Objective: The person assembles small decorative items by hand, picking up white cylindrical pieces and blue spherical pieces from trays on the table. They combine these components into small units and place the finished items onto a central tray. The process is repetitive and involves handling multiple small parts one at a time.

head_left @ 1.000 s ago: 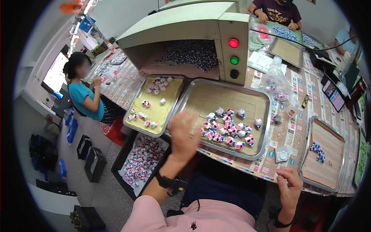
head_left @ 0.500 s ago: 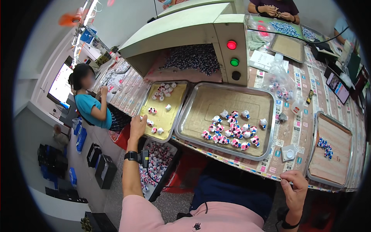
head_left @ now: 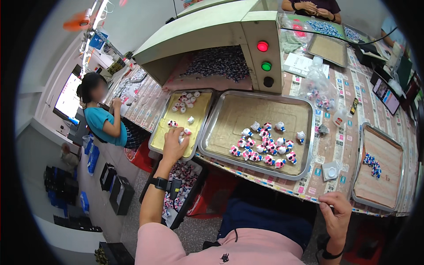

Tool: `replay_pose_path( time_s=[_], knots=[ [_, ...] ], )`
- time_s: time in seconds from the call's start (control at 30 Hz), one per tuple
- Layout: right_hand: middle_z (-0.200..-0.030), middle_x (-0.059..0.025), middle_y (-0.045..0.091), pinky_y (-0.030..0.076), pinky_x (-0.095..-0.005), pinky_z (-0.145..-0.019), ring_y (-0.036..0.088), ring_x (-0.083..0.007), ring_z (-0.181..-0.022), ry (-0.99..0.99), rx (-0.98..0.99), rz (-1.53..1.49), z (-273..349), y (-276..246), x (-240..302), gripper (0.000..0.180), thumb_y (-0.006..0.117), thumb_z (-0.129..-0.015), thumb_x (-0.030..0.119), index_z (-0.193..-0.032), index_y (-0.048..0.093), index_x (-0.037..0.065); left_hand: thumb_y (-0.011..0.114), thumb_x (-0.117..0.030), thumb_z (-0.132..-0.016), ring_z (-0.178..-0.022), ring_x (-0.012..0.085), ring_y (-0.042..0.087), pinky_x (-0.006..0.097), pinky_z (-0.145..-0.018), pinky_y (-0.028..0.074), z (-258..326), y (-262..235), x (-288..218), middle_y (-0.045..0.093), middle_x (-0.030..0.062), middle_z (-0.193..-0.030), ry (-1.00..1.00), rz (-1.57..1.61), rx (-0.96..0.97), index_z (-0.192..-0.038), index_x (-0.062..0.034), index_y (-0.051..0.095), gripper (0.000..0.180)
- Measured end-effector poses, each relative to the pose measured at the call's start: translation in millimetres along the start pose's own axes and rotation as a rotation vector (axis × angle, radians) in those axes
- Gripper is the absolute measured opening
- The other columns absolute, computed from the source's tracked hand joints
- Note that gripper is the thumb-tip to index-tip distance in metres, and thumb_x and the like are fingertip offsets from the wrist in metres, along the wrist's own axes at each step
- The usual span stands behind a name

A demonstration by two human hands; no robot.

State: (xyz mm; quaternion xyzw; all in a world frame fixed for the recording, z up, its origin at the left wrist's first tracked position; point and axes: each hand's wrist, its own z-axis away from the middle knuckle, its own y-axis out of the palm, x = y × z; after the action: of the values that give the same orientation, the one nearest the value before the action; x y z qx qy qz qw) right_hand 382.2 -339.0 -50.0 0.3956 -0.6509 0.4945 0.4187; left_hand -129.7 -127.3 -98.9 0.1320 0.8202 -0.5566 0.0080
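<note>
R hand (head_left: pixel 336 215) sits at the near table (head_left: pixel 329 152) edge, fingers curled onto the rim, grip mostly closed; can't tell if anything is in it. L hand (head_left: pixel 173 145) reaches out over the near end of the yellow-lined tray (head_left: pixel 160 132), fingers bent down onto the small white figures (head_left: pixel 187 130) there; whether the grip has hold of one, can't tell, palm hides it. Black watch on L wrist.

Below the table edge, under the L forearm, a dark bin (head_left: pixel 176 194) w/ more pink-and-white figures. Just right of the yellow tray, touching it, a big steel tray (head_left: pixel 221 128) w/ a cluster of pink/white/blue figures (head_left: pixel 264 145) in its near-right part. Far right, a smaller tray (head_left: pixel 384 168) w/ a few blue pieces.

Behind the trays, a pale green machine (head_left: pixel 207 26) w/ red and green lamps, dark pieces on its belt. Left, a seated person in a teal shirt (head_left: pixel 99 123). Far end, another person's hands (head_left: pixel 311 6).
</note>
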Motion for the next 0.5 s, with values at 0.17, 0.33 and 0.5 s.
replay_pose_path(
  time_s=[0.17, 0.33, 0.5],
  knots=[
    [-0.088, -0.0109, 0.067, 0.047, -0.0295, -0.075, 0.063, -0.0210, -0.082, -0.027, -0.021, -0.022, 0.5, -2.0, 1.6, 0.013, 0.071, -0.078, 0.001, -0.091, 0.072, 0.000, 0.064, -0.015, -0.077, -0.088, 0.0341, 0.060, 0.042, -0.079, 0.048, -17.0, 8.6, -26.4, 0.063, 0.0161, -0.097, -0.211, -0.076, -0.082, -0.092, -0.0048, 0.066, 0.018],
    [-0.088, -0.0114, 0.067, 0.048, -0.0298, -0.074, 0.064, -0.0215, -0.084, -0.008, -0.016, 0.010, 1.9, -9.6, 0.1, 0.013, 0.071, -0.078, 0.001, -0.091, 0.072, 0.000, 0.066, -0.014, -0.074, -0.076, 0.0289, 0.063, 0.038, -0.073, 0.050, -13.6, 27.4, 0.6, 0.065, 0.0118, -0.080, -0.279, 0.172, -0.260, -0.081, -0.0054, 0.070, 0.012],
    [-0.088, -0.0113, 0.068, 0.049, -0.0290, -0.073, 0.064, -0.0212, -0.082, 0.008, -0.060, 0.029, 2.7, -14.4, 0.9, 0.013, 0.070, -0.079, 0.000, -0.091, 0.072, 0.000, 0.065, -0.023, -0.087, -0.063, 0.0140, 0.061, 0.022, -0.042, 0.042, -27.3, 9.6, 35.1, 0.064, 0.0017, -0.079, -0.957, 1.684, 0.033, -0.096, -0.0119, 0.066, 0.014]
  ],
)
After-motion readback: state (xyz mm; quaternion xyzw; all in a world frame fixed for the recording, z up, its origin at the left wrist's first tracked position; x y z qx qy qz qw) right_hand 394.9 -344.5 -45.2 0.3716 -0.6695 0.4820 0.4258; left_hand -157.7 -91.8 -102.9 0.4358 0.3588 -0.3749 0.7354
